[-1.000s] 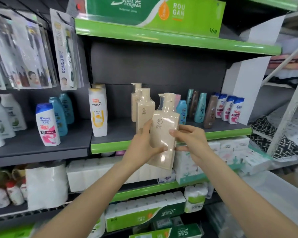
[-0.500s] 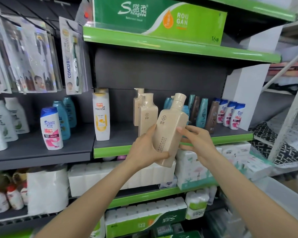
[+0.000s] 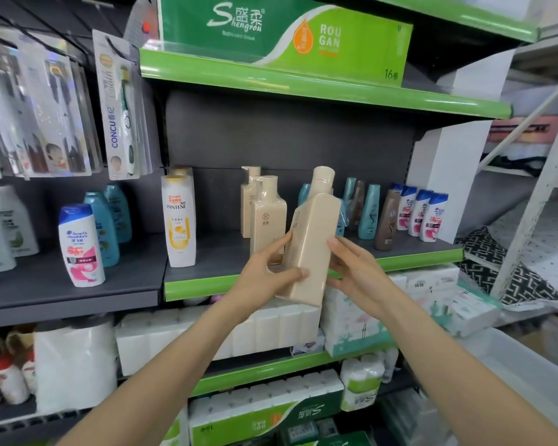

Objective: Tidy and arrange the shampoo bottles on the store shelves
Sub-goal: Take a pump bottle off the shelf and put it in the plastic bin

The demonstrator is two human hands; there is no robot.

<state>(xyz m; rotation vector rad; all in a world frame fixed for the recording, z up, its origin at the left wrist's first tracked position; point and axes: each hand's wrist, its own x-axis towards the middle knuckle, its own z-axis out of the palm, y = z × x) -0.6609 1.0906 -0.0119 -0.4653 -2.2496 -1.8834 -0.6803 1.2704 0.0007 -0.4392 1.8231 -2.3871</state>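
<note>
A tall beige shampoo bottle (image 3: 313, 239) tilts to the right in front of the green-edged shelf (image 3: 207, 284). My left hand (image 3: 268, 272) grips its lower left side, thumb across the front. My right hand (image 3: 355, 268) touches its right edge with straight fingers. Two matching beige bottles (image 3: 266, 214) stand upright on the shelf just behind. A white Pantene bottle (image 3: 178, 220) stands at the shelf's left end. Teal and brown bottles (image 3: 371, 210) and several white-and-blue bottles (image 3: 422, 214) line the right end.
A neighbouring grey shelf (image 3: 45, 294) on the left carries a white-and-blue bottle (image 3: 79, 246) and teal ones. Toothbrush packs (image 3: 120, 104) hang above it. Tissue packs (image 3: 271, 323) fill the lower shelves. A green tissue box (image 3: 287, 30) sits on the top shelf.
The held beige bottle has turned from facing me to edge-on and tilted right, rising nearer the shelf. My right hand's fingers have straightened along its side.
</note>
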